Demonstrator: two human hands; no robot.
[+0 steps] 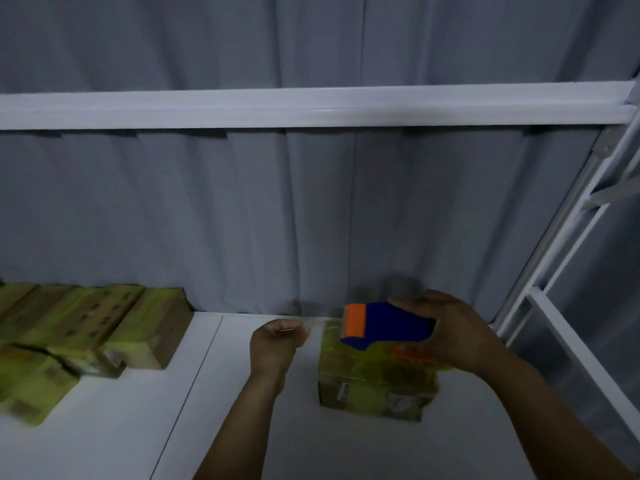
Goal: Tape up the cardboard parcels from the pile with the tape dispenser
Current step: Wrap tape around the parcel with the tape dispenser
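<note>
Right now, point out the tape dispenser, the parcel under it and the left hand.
tape dispenser (391,325), head view, blue body.
parcel (374,381), head view, middle of taped surface.
left hand (275,341), head view, middle of hand.

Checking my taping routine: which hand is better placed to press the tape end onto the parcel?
Left, probably: the left hand pinches the stretched tape end beside the parcel, while the right hand is busy holding the tape dispenser above it.
</note>
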